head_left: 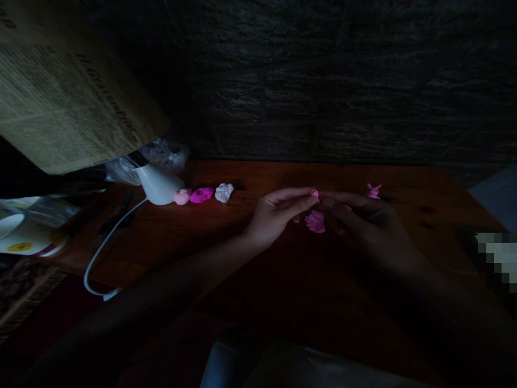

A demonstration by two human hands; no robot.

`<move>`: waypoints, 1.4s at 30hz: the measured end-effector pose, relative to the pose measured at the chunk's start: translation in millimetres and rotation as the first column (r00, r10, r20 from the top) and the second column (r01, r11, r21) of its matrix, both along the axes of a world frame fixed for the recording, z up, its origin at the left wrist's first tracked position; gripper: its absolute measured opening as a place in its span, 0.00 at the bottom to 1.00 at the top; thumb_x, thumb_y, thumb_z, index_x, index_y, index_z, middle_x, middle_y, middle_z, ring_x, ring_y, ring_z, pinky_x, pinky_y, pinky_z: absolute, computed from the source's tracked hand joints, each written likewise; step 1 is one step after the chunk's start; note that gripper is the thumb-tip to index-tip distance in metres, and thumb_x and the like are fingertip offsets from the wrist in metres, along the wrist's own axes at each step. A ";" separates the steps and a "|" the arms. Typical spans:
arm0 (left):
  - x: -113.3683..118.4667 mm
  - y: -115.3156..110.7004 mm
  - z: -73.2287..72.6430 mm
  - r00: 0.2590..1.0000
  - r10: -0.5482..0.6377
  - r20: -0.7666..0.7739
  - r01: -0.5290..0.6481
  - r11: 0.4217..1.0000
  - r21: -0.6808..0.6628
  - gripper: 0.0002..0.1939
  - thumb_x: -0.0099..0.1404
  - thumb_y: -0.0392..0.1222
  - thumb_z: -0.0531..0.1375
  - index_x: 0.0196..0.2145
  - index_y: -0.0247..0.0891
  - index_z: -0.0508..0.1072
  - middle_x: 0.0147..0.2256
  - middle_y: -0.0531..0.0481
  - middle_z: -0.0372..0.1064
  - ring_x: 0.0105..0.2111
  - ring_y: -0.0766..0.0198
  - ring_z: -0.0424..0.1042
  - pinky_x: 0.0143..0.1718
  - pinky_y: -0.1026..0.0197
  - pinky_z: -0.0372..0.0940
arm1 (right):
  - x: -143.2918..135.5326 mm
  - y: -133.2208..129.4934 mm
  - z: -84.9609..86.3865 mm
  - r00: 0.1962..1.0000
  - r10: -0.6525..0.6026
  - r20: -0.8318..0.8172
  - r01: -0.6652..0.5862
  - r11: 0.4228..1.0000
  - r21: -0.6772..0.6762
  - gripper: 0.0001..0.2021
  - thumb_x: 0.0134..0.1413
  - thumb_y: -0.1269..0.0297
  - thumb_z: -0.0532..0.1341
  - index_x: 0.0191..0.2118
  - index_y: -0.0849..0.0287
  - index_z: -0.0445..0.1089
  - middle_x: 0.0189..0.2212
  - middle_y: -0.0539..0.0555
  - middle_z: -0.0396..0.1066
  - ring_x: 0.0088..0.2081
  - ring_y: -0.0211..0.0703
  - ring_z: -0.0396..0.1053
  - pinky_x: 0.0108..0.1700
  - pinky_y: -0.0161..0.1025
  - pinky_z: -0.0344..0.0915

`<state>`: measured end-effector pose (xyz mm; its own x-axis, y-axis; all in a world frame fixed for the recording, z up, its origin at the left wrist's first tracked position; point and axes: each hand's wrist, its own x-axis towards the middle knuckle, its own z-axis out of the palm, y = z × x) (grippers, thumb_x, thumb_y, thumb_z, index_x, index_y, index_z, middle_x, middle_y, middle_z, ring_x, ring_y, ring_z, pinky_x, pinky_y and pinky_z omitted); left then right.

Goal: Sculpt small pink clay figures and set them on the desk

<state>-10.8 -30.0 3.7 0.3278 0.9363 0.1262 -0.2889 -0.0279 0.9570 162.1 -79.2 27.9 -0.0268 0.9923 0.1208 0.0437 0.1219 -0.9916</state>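
My left hand (272,215) is closed in a pinch, with a small pink piece of modelling clay (314,193) between thumb and forefinger. Close beside it on the right, my right hand (365,221) has its fingers drawn together near that piece; what they hold, if anything, is lost in shadow. Below the fingertips shows a larger pink clay lump (315,221), its surface creased. Behind my right hand lies a small pink clay figure (373,191) with thin points sticking up. The light is very dim.
On the wooden table (258,172), a pale pink lump (182,196), a bright magenta lump (201,194) and a white lump (224,192) sit beside a white lamp base (157,183) with a cable (91,264). A newsprint-patterned shade (81,86) hangs upper left. A dark textured wall (323,81) stands behind.
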 end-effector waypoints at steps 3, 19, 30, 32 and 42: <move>-0.3 -0.8 1.4 1.000 0.019 -0.004 -0.019 0.999 0.030 0.11 0.57 0.45 0.73 0.39 0.41 0.84 0.39 0.48 0.81 0.33 0.68 0.75 0.28 0.67 0.65 | -0.4 -0.6 -0.3 1.000 -0.002 0.003 0.002 1.000 -0.007 0.12 0.54 0.52 0.72 0.42 0.51 0.84 0.25 0.48 0.74 0.24 0.34 0.64 0.26 0.34 0.61; -1.1 -3.6 4.3 0.997 0.053 -0.055 -0.041 0.982 0.187 0.11 0.58 0.43 0.72 0.39 0.39 0.84 0.38 0.47 0.82 0.33 0.67 0.76 0.31 0.65 0.68 | 0.2 2.3 -2.4 0.994 0.103 0.021 -0.102 0.994 -0.043 0.14 0.54 0.52 0.71 0.42 0.54 0.82 0.26 0.49 0.75 0.24 0.35 0.66 0.27 0.35 0.64; 0.4 -5.4 0.8 0.997 -0.005 -0.071 0.015 0.992 0.129 0.14 0.57 0.43 0.73 0.41 0.38 0.84 0.37 0.47 0.81 0.30 0.69 0.73 0.30 0.63 0.67 | 2.8 0.9 -3.0 0.967 -0.006 0.253 -0.046 0.979 0.200 0.12 0.58 0.50 0.69 0.38 0.52 0.81 0.31 0.52 0.79 0.32 0.43 0.75 0.36 0.42 0.73; 0.3 -6.5 1.5 0.997 0.008 -0.077 0.003 0.988 0.152 0.13 0.57 0.43 0.73 0.40 0.38 0.84 0.37 0.47 0.81 0.31 0.68 0.74 0.32 0.63 0.68 | 3.1 0.2 -3.8 0.955 -0.023 0.294 -0.048 0.972 0.231 0.11 0.60 0.50 0.67 0.38 0.51 0.82 0.33 0.53 0.80 0.33 0.44 0.76 0.37 0.43 0.74; -0.8 -3.9 -1.1 0.993 0.045 -0.105 -0.014 0.959 0.284 0.10 0.62 0.41 0.70 0.41 0.37 0.83 0.39 0.46 0.82 0.35 0.66 0.79 0.38 0.62 0.74 | 5.7 2.4 -2.3 0.972 -0.060 0.227 0.016 0.981 0.193 0.14 0.54 0.48 0.72 0.38 0.52 0.81 0.35 0.53 0.82 0.35 0.46 0.79 0.39 0.43 0.77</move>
